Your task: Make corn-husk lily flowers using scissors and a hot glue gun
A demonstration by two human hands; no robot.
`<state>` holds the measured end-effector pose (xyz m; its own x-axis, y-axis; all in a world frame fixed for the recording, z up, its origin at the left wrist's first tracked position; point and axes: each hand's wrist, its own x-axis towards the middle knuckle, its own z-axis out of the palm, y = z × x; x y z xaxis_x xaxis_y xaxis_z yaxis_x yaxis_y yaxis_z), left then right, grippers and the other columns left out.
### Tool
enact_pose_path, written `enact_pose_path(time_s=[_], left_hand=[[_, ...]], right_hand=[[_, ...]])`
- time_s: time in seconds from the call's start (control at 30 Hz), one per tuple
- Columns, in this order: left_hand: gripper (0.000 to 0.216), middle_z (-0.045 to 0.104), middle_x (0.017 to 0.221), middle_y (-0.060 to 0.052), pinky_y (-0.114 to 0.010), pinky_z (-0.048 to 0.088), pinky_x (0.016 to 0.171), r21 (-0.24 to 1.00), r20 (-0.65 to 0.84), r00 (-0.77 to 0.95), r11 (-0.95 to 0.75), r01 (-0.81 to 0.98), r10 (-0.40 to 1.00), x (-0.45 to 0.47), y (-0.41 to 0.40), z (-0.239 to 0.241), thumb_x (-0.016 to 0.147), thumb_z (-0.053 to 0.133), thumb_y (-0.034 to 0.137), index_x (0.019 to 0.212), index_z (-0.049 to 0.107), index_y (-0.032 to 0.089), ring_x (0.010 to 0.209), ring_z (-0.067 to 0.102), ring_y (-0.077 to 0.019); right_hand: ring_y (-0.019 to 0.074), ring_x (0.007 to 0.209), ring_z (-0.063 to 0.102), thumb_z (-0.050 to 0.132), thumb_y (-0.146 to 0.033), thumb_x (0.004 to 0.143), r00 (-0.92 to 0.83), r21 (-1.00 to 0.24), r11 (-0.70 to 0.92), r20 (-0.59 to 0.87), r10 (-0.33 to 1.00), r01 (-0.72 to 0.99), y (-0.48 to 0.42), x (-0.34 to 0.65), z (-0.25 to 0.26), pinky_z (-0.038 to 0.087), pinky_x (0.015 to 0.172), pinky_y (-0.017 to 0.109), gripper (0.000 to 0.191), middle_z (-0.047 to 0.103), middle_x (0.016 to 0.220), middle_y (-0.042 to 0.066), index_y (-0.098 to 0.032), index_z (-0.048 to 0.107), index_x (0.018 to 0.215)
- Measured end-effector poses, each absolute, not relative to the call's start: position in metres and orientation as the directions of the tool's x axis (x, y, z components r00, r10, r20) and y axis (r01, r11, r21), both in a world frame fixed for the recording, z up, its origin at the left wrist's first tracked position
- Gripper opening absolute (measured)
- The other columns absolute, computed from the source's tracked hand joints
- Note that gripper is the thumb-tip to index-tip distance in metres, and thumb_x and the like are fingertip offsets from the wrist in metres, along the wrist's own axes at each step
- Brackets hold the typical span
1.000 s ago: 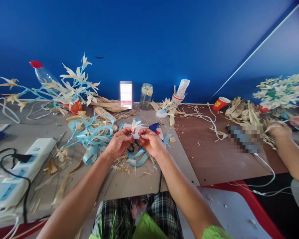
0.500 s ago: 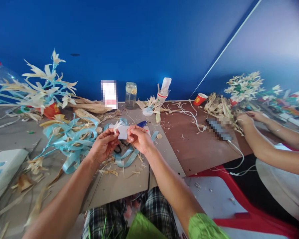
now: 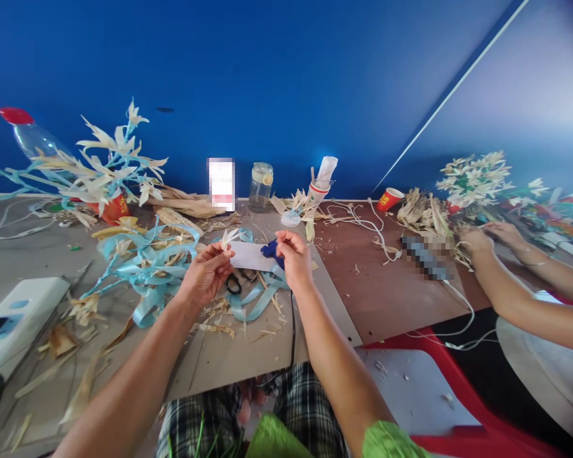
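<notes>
My left hand (image 3: 205, 275) is closed in a pinch on a small cream husk flower (image 3: 229, 238), held just above the table. My right hand (image 3: 292, 257) is closed around the blue glue gun (image 3: 270, 250), whose black cord (image 3: 292, 331) runs down toward my lap. A white card (image 3: 249, 256) lies on the table between the two hands. Black scissors (image 3: 235, 284) lie under my left hand beside loops of light-blue ribbon (image 3: 146, 267).
A white power strip (image 3: 14, 313) sits at the left edge. A blue-stemmed husk flower branch (image 3: 106, 170), a plastic bottle (image 3: 31, 137), a glass jar (image 3: 260, 186) and paper cups (image 3: 389, 198) stand along the back. Another person's hands (image 3: 489, 239) work among husks at right. White cables (image 3: 372, 230) cross the brown board.
My right hand let go of the flower piece and moved right onto the blue glue gun. My left hand kept the husk flower. The view swung slightly back to the left.
</notes>
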<state>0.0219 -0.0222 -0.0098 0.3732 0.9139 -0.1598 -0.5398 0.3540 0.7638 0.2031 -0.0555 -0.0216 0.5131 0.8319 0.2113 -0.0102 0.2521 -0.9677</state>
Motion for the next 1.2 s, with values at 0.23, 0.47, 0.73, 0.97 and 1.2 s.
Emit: enact_pose_path(time_s=[0.23,0.47,0.73,0.97,1.2], left_hand=[[0.027,0.06,0.066,0.003,-0.014,0.036,0.044,0.752,-0.146,0.346,0.331,-0.57,0.927,0.021,-0.022,-0.012,0.057,0.076,0.009,0.075,0.057,0.015,0.041,0.036,0.0005],[0.024,0.057,0.057,0.003,-0.015,0.034,0.044,0.783,-0.146,0.32,0.307,-0.541,0.936,0.022,-0.023,-0.013,0.059,0.076,0.014,0.073,0.057,0.014,0.041,0.035,-0.0004],[0.018,0.059,0.063,0.0,-0.016,0.033,0.046,0.771,-0.096,0.367,0.303,-0.561,0.925,0.022,-0.02,-0.022,0.063,0.074,0.015,0.076,0.061,0.012,0.045,0.04,-0.0015],[0.015,0.058,0.068,-0.002,-0.017,0.035,0.048,0.725,-0.096,0.369,0.319,-0.611,0.925,0.02,-0.021,-0.017,0.068,0.071,0.021,0.072,0.062,0.01,0.049,0.042,-0.0031],[0.017,0.054,0.063,0.001,-0.015,0.033,0.044,0.723,-0.132,0.34,0.325,-0.61,0.931,0.02,-0.022,-0.013,0.064,0.074,0.017,0.075,0.064,0.01,0.046,0.039,-0.0018]], right_hand=[[0.0201,0.095,0.057,0.057,-0.027,0.076,0.424,-0.592,-0.229,0.212,0.881,0.773,-0.064,0.214,-0.016,0.042,0.087,0.034,0.032,0.059,0.104,0.009,-0.02,0.062,0.106],[0.0272,0.105,0.057,0.063,-0.043,0.073,0.356,-0.306,-0.371,-0.106,0.928,0.877,-0.071,0.224,-0.01,0.04,0.088,0.04,0.052,0.058,0.114,0.012,-0.022,0.053,0.12],[0.0301,0.108,0.057,0.063,-0.034,0.072,0.366,-0.347,-0.376,-0.098,0.926,0.859,-0.068,0.223,-0.018,0.043,0.087,0.041,0.057,0.06,0.117,0.016,-0.018,0.049,0.125],[0.0265,0.104,0.06,0.052,-0.026,0.077,0.442,-0.52,-0.348,0.065,0.895,0.78,-0.061,0.23,-0.029,0.043,0.089,0.04,0.038,0.064,0.113,0.012,-0.019,0.057,0.114],[0.025,0.084,0.06,0.055,-0.039,0.074,0.616,-0.817,-0.191,0.233,0.752,0.543,-0.059,0.231,-0.018,0.045,0.074,0.036,0.041,0.065,0.095,0.012,-0.015,0.058,0.107]])
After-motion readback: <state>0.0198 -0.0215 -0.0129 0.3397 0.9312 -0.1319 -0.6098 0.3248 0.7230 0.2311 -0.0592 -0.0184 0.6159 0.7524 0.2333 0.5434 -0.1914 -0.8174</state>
